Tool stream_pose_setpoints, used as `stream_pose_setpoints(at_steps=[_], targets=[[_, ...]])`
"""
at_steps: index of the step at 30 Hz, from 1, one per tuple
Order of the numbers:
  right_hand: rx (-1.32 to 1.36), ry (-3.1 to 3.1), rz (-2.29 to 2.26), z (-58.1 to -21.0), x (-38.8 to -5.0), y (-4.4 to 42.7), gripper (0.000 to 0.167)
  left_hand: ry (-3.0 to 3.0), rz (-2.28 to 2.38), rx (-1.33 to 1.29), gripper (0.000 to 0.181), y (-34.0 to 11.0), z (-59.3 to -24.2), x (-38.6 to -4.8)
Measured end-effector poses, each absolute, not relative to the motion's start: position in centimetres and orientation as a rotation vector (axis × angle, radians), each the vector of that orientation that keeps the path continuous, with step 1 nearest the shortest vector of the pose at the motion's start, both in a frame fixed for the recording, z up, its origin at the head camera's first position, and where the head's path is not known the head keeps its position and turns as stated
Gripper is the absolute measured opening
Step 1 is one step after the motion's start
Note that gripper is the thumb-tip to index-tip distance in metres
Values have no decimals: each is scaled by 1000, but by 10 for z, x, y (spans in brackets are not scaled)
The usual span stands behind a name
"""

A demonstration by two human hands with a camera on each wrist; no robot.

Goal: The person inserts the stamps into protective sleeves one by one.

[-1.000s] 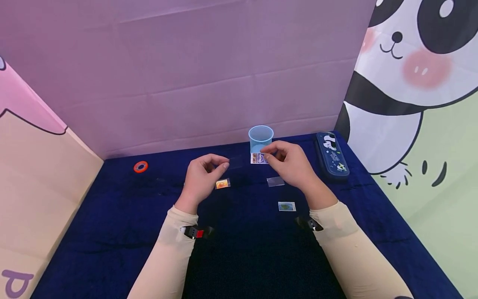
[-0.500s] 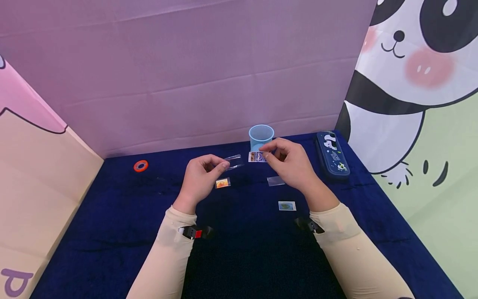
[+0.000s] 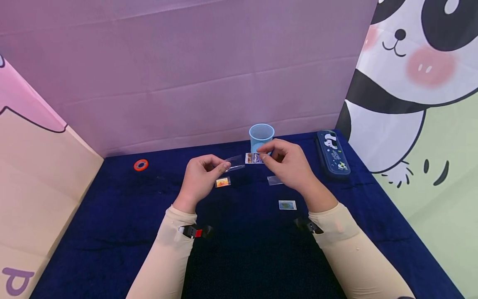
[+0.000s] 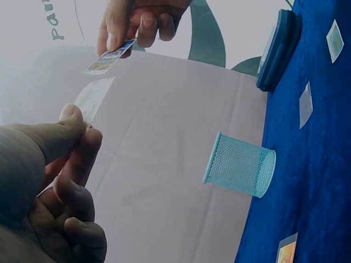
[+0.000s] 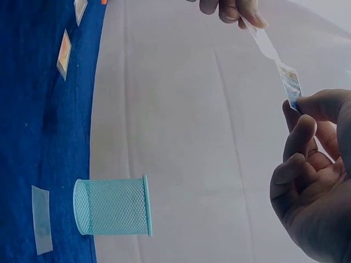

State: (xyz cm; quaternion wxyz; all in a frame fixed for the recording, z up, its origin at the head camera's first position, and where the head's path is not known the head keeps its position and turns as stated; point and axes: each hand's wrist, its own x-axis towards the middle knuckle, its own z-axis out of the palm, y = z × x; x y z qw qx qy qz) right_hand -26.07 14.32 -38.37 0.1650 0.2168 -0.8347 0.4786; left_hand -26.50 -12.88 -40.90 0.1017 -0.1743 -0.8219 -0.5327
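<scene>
My left hand pinches a clear sleeve between thumb and forefinger; in the left wrist view the sleeve points up from the fingertips. A small printed card is pinched by my right hand at its right end. In the head view a narrow gap separates card and sleeve, both raised in front of the blue mesh cup. From the right wrist the card appears end to end with the sleeve; whether they touch I cannot tell.
On the dark blue cloth lie an orange card, another clear sleeve and a green-blue card. A red ring lies at the left, and a panda pencil case at the back right.
The card in my right hand has moved slightly left, nearer the sleeve. My left hand stays nearly in place, while its sleeve has tilted and shows more clearly.
</scene>
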Motion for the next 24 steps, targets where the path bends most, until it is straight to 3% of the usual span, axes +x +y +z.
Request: stream_pose_setpoints(at_steps=[24], targets=[[587,-2484,1320,-385,-258,138,13,-2460,-1574,-495,17,-127,-411,-265]])
